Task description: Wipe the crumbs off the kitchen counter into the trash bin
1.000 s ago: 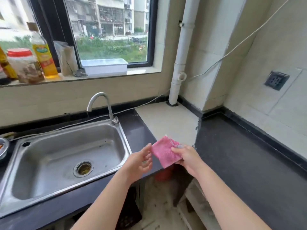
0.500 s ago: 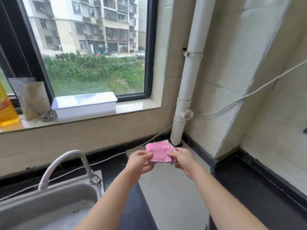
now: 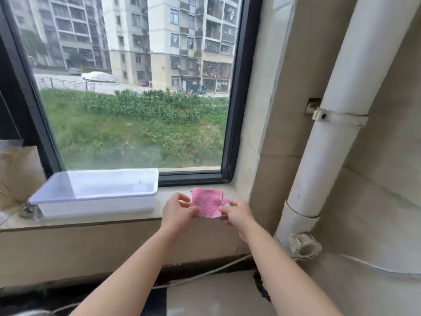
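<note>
1. Cloth (image 3: 208, 202): small, pink and fuzzy. It is held spread out in the air between both hands, in front of the right end of the windowsill (image 3: 166, 193). Whether it touches the sill cannot be told.
2. Left hand (image 3: 176, 213): the fingers and thumb pinch the left edge of the cloth.
3. Right hand (image 3: 237, 214): the fingers are curled and pinch the right edge of the cloth. The back of the hand faces the camera.
4. Both forearms reach up from the bottom of the view, over the worktop (image 3: 216, 299). The worktop shows as a pale slab with a dark section to its left.
5. A white plastic container (image 3: 95, 192) sits on the windowsill, just left of the left hand and apart from the cloth.
6. A brown paper bag (image 3: 18, 174) stands at the left edge of the view, beside the left end of the container.
7. A white pipe (image 3: 341, 110) runs up the wall to the right of the hands. A clamp (image 3: 323, 115) fastens it to the wall.
8. A white cable (image 3: 205, 273) runs along the back of the worktop, behind the forearms.
9. The window (image 3: 136, 99) above the sill shows grass and apartment blocks.
</note>
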